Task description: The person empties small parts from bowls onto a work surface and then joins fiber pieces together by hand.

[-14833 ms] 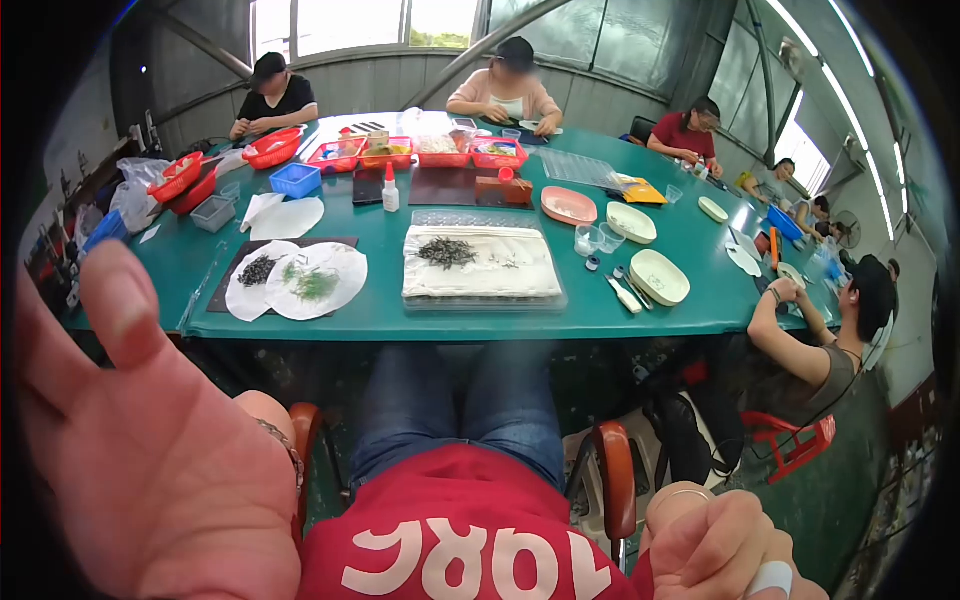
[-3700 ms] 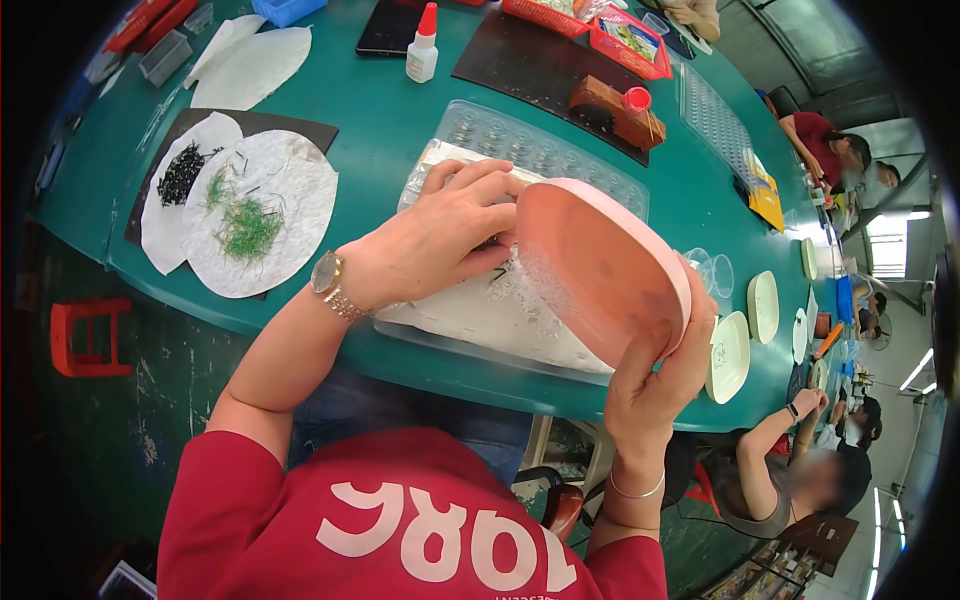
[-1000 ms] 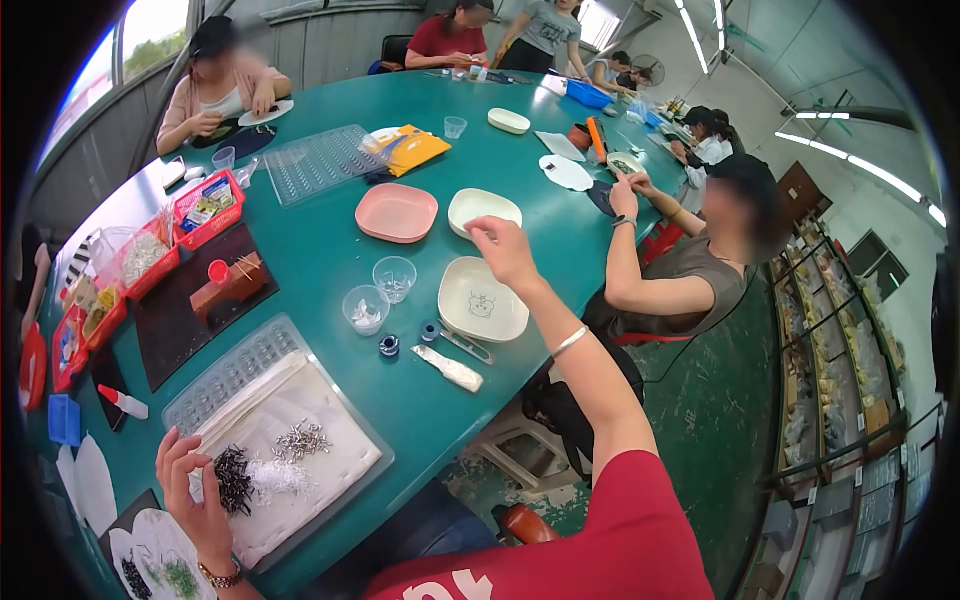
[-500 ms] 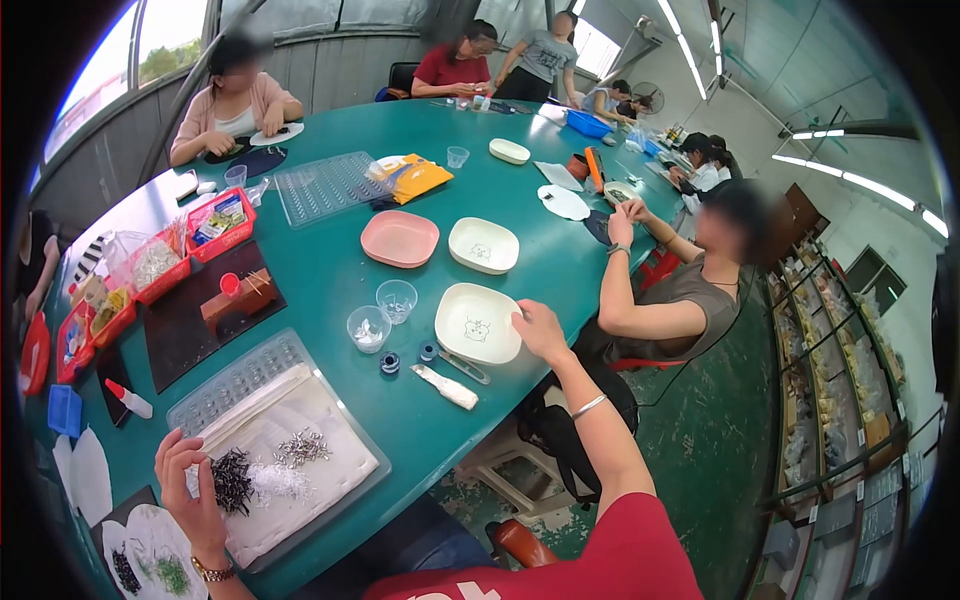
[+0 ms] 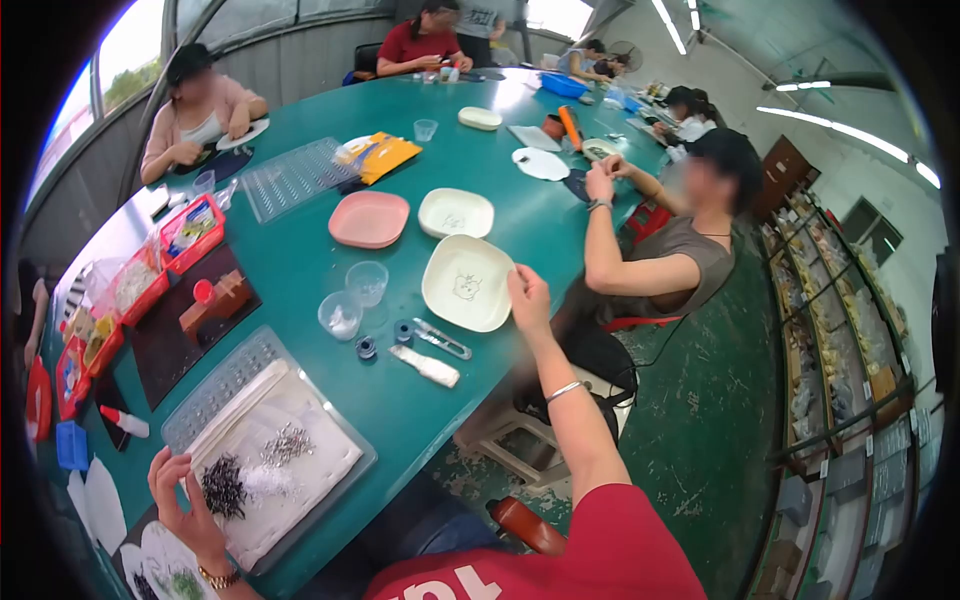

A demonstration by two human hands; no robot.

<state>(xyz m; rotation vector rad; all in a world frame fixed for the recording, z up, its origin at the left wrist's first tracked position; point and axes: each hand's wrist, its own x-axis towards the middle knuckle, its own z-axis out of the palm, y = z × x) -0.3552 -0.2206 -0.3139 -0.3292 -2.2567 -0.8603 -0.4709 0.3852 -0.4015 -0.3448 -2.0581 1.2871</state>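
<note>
Dish (image 5: 468, 284): cream with a line drawing, on or just above the worktop (image 5: 292, 282), cannot tell which
Right hand (image 5: 530, 300): gripping the dish's right rim
Left hand (image 5: 188, 508): open, fingers loosely bent, beside black bits (image 5: 222, 485) on the cloth (image 5: 335, 458)
White bits (image 5: 265, 482): touching the black bits
Pink dish (image 5: 368, 219): beyond the cups (image 5: 341, 318)

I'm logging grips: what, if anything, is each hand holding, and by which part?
The right hand holds the nearest cream dish by the right side of its rim; the left hand shows nothing held.

Cut-off, unreadable lettering (image 5: 470, 584) on red shirt (image 5: 625, 545)
</note>
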